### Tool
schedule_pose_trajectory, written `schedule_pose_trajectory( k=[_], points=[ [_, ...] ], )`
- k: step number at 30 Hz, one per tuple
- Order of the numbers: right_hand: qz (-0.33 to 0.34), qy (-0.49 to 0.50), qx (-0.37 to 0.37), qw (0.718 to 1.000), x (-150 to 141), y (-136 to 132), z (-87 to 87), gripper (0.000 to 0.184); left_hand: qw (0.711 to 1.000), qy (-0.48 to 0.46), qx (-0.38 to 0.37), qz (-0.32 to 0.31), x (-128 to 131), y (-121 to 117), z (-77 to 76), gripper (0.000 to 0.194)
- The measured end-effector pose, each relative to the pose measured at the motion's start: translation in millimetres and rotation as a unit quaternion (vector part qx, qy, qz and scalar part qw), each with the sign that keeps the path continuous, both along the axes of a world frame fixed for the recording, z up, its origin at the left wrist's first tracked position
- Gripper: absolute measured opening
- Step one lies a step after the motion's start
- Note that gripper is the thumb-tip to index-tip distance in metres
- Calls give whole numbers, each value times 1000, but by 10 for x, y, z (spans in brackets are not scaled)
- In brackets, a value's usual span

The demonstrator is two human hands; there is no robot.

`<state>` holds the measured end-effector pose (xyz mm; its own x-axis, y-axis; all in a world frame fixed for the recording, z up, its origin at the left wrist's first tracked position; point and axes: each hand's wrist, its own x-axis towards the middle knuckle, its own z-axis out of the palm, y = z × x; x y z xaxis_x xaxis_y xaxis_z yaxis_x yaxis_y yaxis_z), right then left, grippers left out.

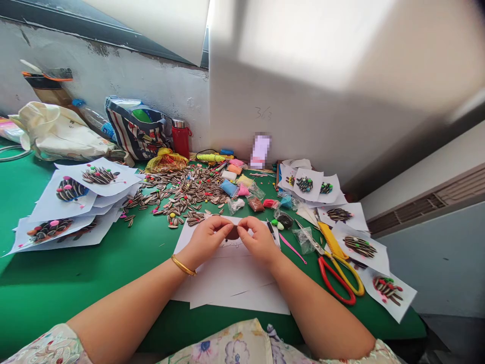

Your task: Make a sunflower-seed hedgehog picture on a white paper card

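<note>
My left hand (209, 238) and my right hand (260, 241) meet over white paper sheets (237, 283). Thumbs and fingertips of both pinch a flattened piece of dark brown clay (233, 233). Below it, part of a drawn outline shows on the top sheet; my fingers hide the rest. Just beyond my hands lie a packet of brown clay (255, 203) and a pile of sunflower seeds (204, 184). A pink modelling tool (293, 248) rests to the right of my right hand, near a black lump of clay (285, 220).
Red-and-yellow-handled scissors (337, 273) and a yellow cutter (333, 241) lie at right. Papers with seed hedgehogs stand in stacks at left (102, 199) and spread at right (379, 253). A red bottle (181, 139), a striped bag (138, 131) and a phone (259, 150) stand behind.
</note>
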<state>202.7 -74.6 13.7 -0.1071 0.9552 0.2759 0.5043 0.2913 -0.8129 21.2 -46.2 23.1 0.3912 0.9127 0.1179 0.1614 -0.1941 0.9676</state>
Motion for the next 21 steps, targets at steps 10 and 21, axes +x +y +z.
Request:
schedule_pose_trajectory(
  k=[10,21],
  points=[
    [21,7,5,1000,11,3,-2,18,1000,-7,-7,9,14,-7,-14,23],
    [26,-17,2,1000,-15,2,10,10,995,-65,-78,-3,19,1,-26,35]
  ],
)
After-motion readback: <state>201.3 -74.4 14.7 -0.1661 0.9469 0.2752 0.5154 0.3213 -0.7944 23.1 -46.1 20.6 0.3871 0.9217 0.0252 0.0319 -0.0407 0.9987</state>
